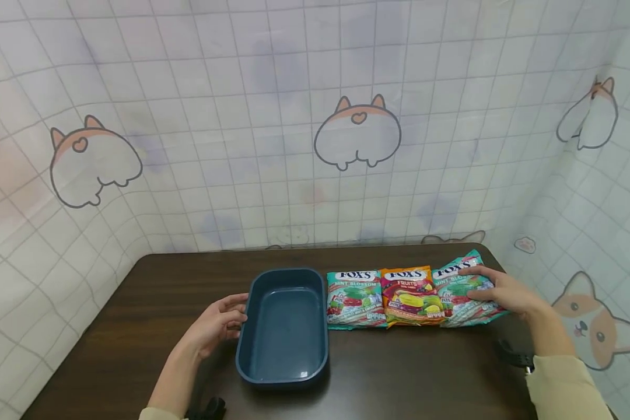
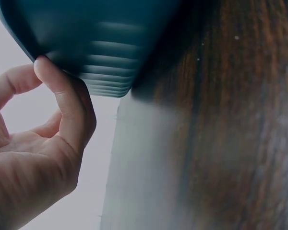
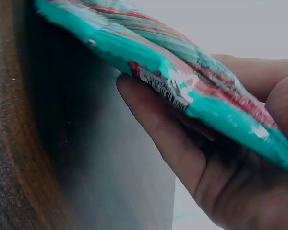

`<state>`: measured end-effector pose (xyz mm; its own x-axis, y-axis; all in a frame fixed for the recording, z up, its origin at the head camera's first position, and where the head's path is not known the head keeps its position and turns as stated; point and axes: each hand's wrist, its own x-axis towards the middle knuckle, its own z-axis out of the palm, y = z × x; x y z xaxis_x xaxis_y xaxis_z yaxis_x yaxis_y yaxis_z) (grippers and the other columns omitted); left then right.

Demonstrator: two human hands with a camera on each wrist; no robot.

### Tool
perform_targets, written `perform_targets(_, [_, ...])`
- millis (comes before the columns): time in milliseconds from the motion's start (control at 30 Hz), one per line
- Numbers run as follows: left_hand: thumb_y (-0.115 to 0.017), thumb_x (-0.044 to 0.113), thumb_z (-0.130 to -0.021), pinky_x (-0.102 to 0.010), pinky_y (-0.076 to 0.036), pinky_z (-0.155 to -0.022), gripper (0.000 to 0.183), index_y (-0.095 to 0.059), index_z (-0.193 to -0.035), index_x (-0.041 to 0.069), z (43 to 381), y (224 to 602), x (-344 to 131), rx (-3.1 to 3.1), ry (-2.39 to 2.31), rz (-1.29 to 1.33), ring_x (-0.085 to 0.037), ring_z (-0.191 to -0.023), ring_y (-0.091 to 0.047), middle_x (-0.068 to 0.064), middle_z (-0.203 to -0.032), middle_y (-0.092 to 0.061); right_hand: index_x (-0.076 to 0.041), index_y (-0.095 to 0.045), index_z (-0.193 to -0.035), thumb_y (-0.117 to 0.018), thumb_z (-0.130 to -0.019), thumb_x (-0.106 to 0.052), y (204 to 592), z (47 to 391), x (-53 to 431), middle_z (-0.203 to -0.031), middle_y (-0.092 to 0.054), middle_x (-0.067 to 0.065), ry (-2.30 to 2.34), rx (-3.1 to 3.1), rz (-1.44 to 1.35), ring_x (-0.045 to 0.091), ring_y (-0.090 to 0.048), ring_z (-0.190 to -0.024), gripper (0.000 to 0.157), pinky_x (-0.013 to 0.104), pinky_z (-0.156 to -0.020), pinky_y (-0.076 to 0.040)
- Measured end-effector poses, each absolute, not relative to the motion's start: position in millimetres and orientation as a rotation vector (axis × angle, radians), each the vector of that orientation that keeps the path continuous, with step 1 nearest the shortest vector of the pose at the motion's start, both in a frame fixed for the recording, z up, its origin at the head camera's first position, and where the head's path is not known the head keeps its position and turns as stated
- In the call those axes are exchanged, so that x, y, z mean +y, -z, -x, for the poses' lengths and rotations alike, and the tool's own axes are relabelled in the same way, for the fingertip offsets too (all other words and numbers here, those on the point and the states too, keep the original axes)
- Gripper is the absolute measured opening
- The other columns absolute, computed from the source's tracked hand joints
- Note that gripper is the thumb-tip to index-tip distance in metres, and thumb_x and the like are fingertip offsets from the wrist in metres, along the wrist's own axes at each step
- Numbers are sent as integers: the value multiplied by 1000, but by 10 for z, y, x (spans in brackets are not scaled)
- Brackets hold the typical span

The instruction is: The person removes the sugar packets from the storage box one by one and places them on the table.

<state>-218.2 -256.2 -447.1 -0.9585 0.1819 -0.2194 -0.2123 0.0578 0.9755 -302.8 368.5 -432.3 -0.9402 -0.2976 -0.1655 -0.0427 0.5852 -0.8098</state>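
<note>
My right hand (image 1: 506, 289) grips the rightmost teal Fox's mint blossom candy bag (image 1: 454, 291). In the right wrist view this candy bag (image 3: 177, 72) is tilted between the fingers, its barcode showing. Left of it lie an orange Fox's fruits bag (image 1: 412, 300) and another teal mint bag (image 1: 352, 309), side by side with overlapping edges. My left hand (image 1: 217, 324) is at the left side of a dark blue rectangular tub (image 1: 280, 379). In the left wrist view, loosely bent fingers (image 2: 62, 91) touch the rim of the ribbed tub (image 2: 108, 57).
The dark wooden table (image 1: 399, 373) bears the tub and bags. A white tiled-pattern curtain (image 1: 215, 146) with cartoon corgis stands behind and at both sides. Dark straps sit near both wrists.
</note>
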Motion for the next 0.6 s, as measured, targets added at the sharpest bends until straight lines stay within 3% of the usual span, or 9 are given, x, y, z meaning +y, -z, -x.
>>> perform_targets(133, [-59, 11, -103, -35, -56, -77, 58, -35, -153, -5, 2188, 4409, -2586, 2079, -1987, 72, -20, -94, -65, -11, -117, -65, -3, -45, -150, -73, -94, -29, 4291, 3103, 3606, -145, -35, 37, 1152, 2617, 275, 43, -47, -112, 68, 43, -81, -48])
perform_targets(233, [-59, 15, -104, -36, -56, -80, 55, -39, -151, -5, 2207, 4364, -2607, 2163, -1950, 120, -24, -100, -62, -16, -126, -60, 3, -45, -146, -78, -91, -27, 4275, 3106, 3583, -145, -36, 41, 1053, 2700, 311, 51, -45, -117, 71, 55, -87, -48])
perform_targets(367, [-60, 17, -104, -40, -57, -83, 54, -41, -149, -6, 2235, 4325, -2672, 2367, -1805, 102, -31, -105, -58, -24, -130, -54, 11, -41, -144, -80, -89, -25, 4254, 3063, 3560, -144, -36, 44, 989, 2772, 326, 62, -37, -127, 77, 71, -96, -39])
perform_targets(600, [-59, 22, -105, -53, -51, -90, 47, -49, -142, -6, 2257, 4263, -2829, 2902, -1272, -53, -42, -114, -57, -25, -129, -56, 20, -36, -143, -68, -99, -22, 4202, 2998, 3372, -141, -38, 46, 875, 3049, 355, 62, -39, -127, 69, 72, -97, -38])
